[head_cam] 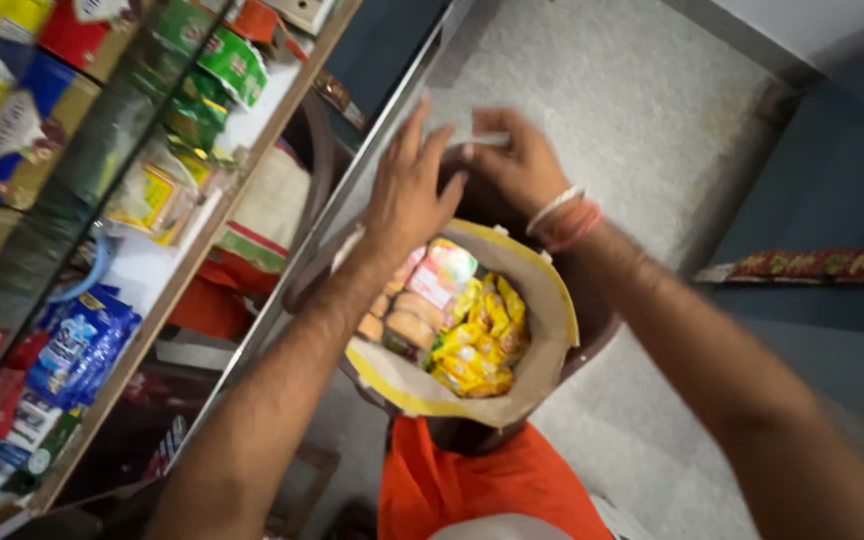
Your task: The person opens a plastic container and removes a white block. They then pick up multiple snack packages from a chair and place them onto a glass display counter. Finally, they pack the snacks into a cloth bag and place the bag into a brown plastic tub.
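Orange cloth (482, 490) lies nearest, at the bottom edge, and just above it a paper bag (552, 330) with a yellow-trimmed rim stands open, seemingly set in a dark round holder, though blur hides where they meet. Inside the bag, yellow snack packets (477, 345) crowd the near right side and pale wrapped biscuit packs (417, 300) stack on the left. Both forearms reach over the bag to its far rim. At that rim the left hand (407, 185) is spread flat, fingers released and holding nothing, resting close on the edge. Beside it the right hand (517, 160), wearing thread bands (567, 220) at the wrist, curls its fingers round something small and pale at the rim; motion blur hides what it is. My judgement: pressing evenly with both hands at the far edge would steady the bag, since a one-sided pull could tip the packets out. Beyond, shelves of packaged goods (82, 200) run along the left.
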